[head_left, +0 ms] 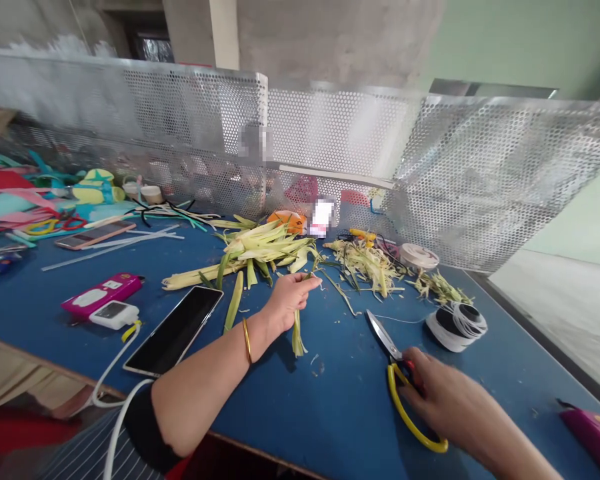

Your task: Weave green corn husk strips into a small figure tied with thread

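My left hand (291, 300), a gold bangle at its wrist, is closed in a pinch over the table's middle. A pale green corn husk strip (298, 339) hangs down from its fingers. To the right, my right hand (433, 383) grips the yellow handles of a pair of scissors (384, 337) at the tabletop, the blades pointing away and slightly left. Some of its fingers are hidden. Beyond my left hand lies a heap of corn husks (265, 243). A spool of white string (454, 328) sits past the scissors, its loose end trailing left toward the blade tips.
A dark-screened phone (177, 330), a magenta box (103, 293) and a white cable (111, 370) lie left on the blue table (350, 400). Shredded husk (367, 263) and a roll of pale tape (419, 256) are at the back. A perforated metal screen (330, 123) stands behind.
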`<state>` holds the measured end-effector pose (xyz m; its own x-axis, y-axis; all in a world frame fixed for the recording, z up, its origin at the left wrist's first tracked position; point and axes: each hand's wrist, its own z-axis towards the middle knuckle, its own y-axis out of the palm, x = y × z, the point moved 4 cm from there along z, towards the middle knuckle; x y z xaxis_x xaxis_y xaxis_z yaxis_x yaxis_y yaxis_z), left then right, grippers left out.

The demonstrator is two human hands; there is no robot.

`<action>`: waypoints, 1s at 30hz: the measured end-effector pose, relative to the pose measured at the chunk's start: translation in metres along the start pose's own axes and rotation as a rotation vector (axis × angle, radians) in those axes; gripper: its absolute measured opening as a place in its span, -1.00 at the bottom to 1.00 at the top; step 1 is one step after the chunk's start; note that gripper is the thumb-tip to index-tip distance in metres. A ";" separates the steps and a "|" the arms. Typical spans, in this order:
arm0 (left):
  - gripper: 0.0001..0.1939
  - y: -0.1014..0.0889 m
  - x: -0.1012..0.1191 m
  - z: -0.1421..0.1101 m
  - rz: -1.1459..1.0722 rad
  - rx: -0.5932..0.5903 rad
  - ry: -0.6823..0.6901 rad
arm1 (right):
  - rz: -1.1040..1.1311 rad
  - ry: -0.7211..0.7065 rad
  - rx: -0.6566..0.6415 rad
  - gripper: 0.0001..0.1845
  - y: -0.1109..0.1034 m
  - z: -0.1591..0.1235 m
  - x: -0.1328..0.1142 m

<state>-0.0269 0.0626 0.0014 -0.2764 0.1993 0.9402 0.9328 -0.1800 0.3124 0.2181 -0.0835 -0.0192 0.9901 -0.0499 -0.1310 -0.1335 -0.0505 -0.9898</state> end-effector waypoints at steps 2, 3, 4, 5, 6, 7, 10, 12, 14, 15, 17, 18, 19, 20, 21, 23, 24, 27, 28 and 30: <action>-0.74 0.000 0.001 0.000 0.013 0.005 0.027 | -0.003 0.018 0.071 -0.54 0.016 -0.011 0.005; -0.75 0.000 0.002 0.000 0.024 0.009 0.039 | -0.025 0.044 0.127 -0.50 0.020 -0.014 0.006; -0.76 0.000 0.002 -0.001 0.041 0.012 0.048 | -0.042 0.043 0.146 -0.47 0.022 -0.015 0.007; -0.77 0.000 0.003 -0.002 0.065 0.015 0.058 | -0.052 0.040 0.143 -0.46 0.024 -0.015 0.007; -0.77 0.000 0.003 -0.002 0.096 0.020 0.073 | -0.068 0.045 0.132 -0.43 0.023 -0.013 0.007; -0.77 0.000 0.005 -0.003 0.135 0.028 0.096 | -0.086 0.049 0.111 -0.41 0.023 -0.011 0.007; -0.76 -0.003 0.011 -0.004 0.287 0.070 0.227 | -0.101 0.087 0.066 -0.39 0.020 -0.002 0.011; -0.76 -0.005 0.015 -0.004 0.396 0.100 0.338 | -0.002 0.117 0.073 -0.40 0.019 0.002 0.013; -0.76 -0.006 0.020 -0.005 0.497 0.126 0.422 | 0.250 0.141 0.117 -0.41 0.018 0.002 0.009; -0.76 -0.007 0.022 -0.005 0.538 0.133 0.452 | 0.439 0.144 0.138 -0.40 0.017 0.000 0.003; -0.78 -0.007 0.024 -0.007 0.595 0.145 0.482 | 0.929 0.114 0.127 -0.37 0.015 -0.005 -0.016; -0.78 -0.006 0.025 -0.007 0.613 0.150 0.487 | 1.188 0.088 0.076 -0.35 0.014 -0.008 -0.029; -0.79 -0.006 0.026 -0.008 0.624 0.154 0.487 | 1.409 0.055 0.004 -0.34 0.013 -0.011 -0.044; -0.79 -0.006 0.026 -0.008 0.630 0.157 0.487 | 1.574 0.037 -0.077 -0.36 0.011 -0.013 -0.058; -0.79 -0.006 0.026 -0.009 0.633 0.162 0.489 | 1.687 0.032 -0.152 -0.41 0.009 -0.015 -0.071; -0.79 -0.006 0.026 -0.008 0.643 0.175 0.498 | 1.854 -0.007 -0.266 -0.43 0.006 -0.016 -0.091; -0.78 -0.006 0.025 -0.008 0.651 0.182 0.505 | 1.907 -0.020 -0.305 -0.39 0.005 -0.016 -0.098; -0.79 -0.006 0.024 -0.008 0.681 0.195 0.518 | 1.999 -0.021 -0.406 -0.31 0.005 -0.012 -0.111; -0.79 -0.006 0.023 -0.008 0.688 0.198 0.523 | 2.016 -0.019 -0.439 -0.30 0.006 -0.011 -0.113; -0.80 -0.005 0.024 -0.010 0.701 0.204 0.537 | 2.041 -0.032 -0.485 -0.29 0.006 -0.010 -0.118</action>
<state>-0.0404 0.0590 0.0233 0.3467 -0.3774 0.8587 0.9368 0.0931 -0.3373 0.1000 -0.0874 -0.0088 -0.5455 -0.3453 -0.7637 -0.7695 -0.1546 0.6196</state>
